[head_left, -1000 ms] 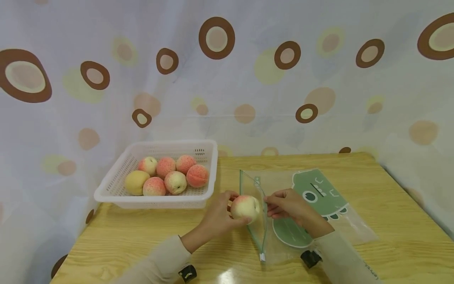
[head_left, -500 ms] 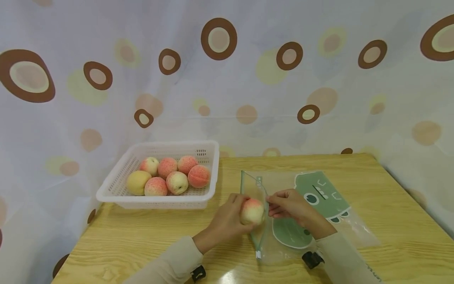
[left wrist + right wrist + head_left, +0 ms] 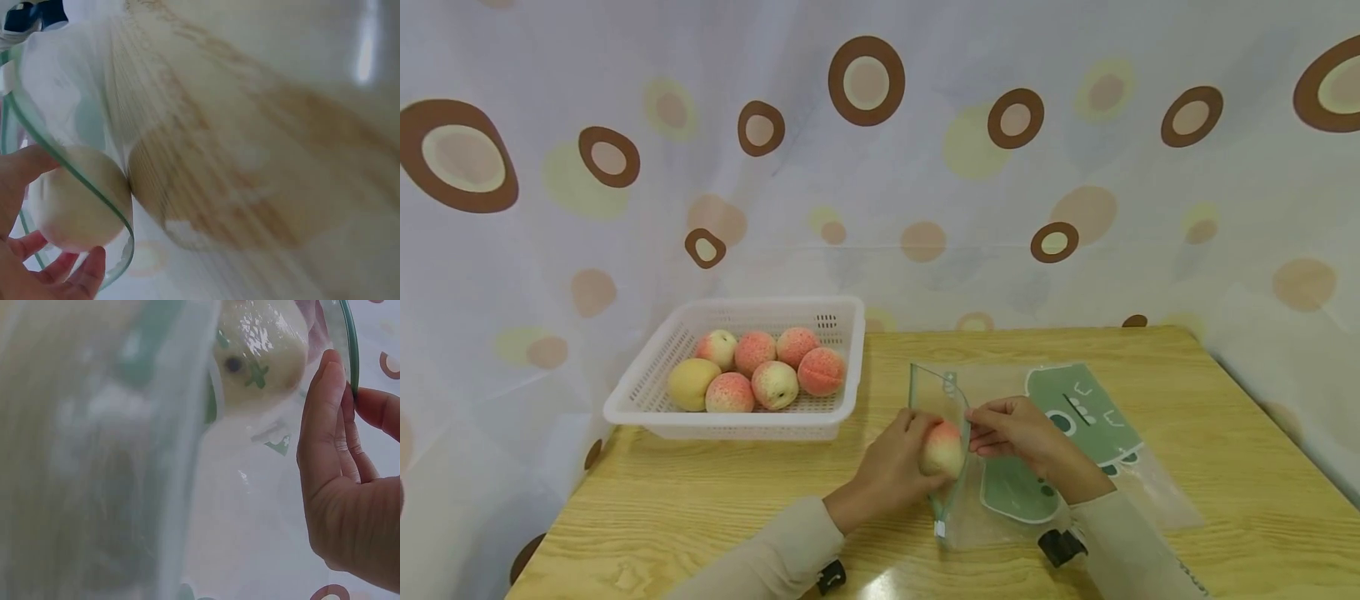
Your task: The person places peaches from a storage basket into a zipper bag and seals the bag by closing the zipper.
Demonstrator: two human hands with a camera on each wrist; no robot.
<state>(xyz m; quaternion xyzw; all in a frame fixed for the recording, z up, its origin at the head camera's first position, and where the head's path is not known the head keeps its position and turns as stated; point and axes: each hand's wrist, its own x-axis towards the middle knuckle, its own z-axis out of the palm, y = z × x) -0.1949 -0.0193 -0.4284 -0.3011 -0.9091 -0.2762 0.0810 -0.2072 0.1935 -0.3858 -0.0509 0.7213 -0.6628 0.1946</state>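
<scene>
The left hand [image 3: 891,462] has fingers curled round the peach [image 3: 942,452], at the mouth of the bag [image 3: 1021,492]; the right hand's [image 3: 1018,435] fingers pinch its rim [image 3: 354,347]. Better to hold this rim wide and push gently; the depth inside is hard to judge.

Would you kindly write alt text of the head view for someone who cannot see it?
A left hand holds a peach in the mouth of a green-printed clear bag on a wooden table; the right hand pinches the bag open. On the left stands a white basket of six peaches and one yellow fruit.
</scene>
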